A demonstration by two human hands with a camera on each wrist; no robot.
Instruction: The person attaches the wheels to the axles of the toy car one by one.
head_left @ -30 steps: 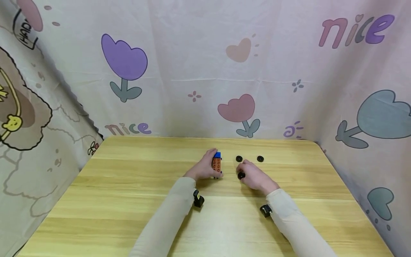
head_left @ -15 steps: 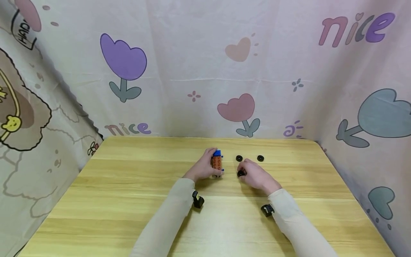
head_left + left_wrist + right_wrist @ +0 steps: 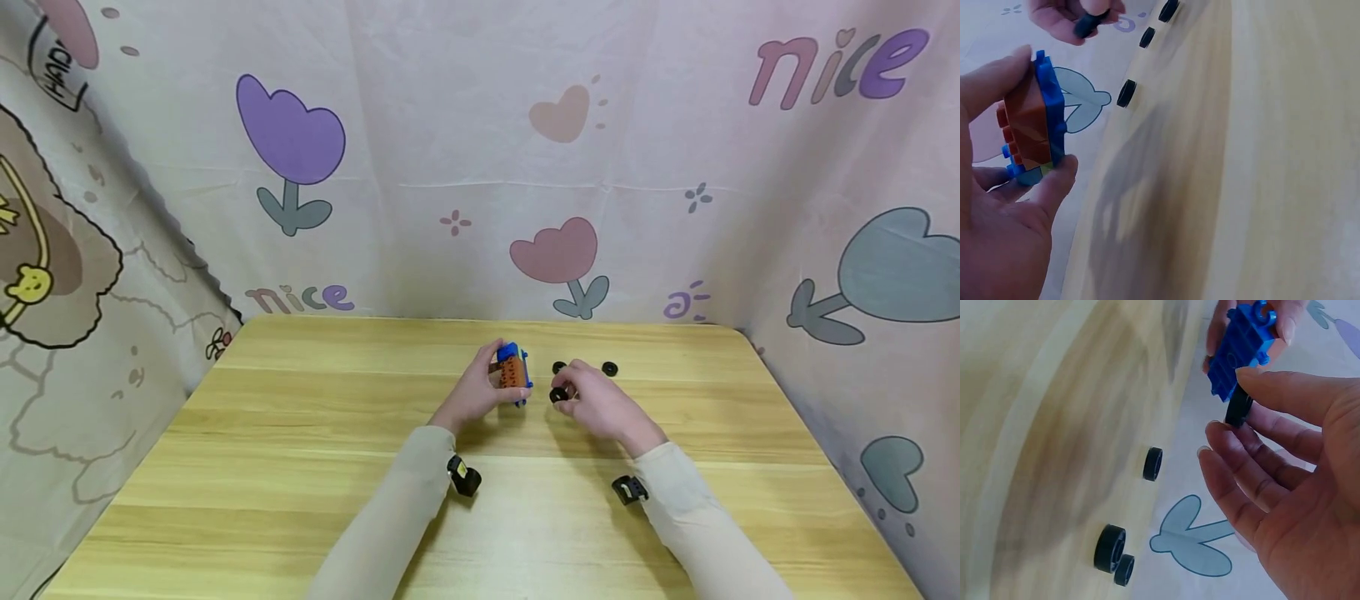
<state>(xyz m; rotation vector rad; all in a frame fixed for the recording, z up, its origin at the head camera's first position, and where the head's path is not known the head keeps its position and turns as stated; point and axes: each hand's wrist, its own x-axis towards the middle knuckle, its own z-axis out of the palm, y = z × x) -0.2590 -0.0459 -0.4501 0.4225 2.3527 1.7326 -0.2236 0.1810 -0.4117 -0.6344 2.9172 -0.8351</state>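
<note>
My left hand (image 3: 477, 390) grips a toy car body built of blocks (image 3: 513, 372), orange studded bricks on a blue chassis. Its thumb and fingers clasp the two ends, and the body is tilted above the table. In the right wrist view the blue chassis (image 3: 1241, 353) shows its underside with small axle pegs. A black toy wheel (image 3: 1239, 407) is pinched between the thumb and fingers of my right hand (image 3: 600, 405). From the right wrist view, that wheel overlaps the lower end of the chassis; in the head view a gap separates them.
Three more black wheels lie on the wooden table (image 3: 337, 500): one (image 3: 1152, 464) apart, and a larger-looking one (image 3: 1110, 549) close to another (image 3: 1124, 570). In the head view my right hand hides part of them. A printed curtain (image 3: 420, 125) hangs behind the table.
My left hand has lifted and tilted the car body, so more of its blue chassis side shows. My right hand has raised the wheel slightly and brought it a little closer to the body.
</note>
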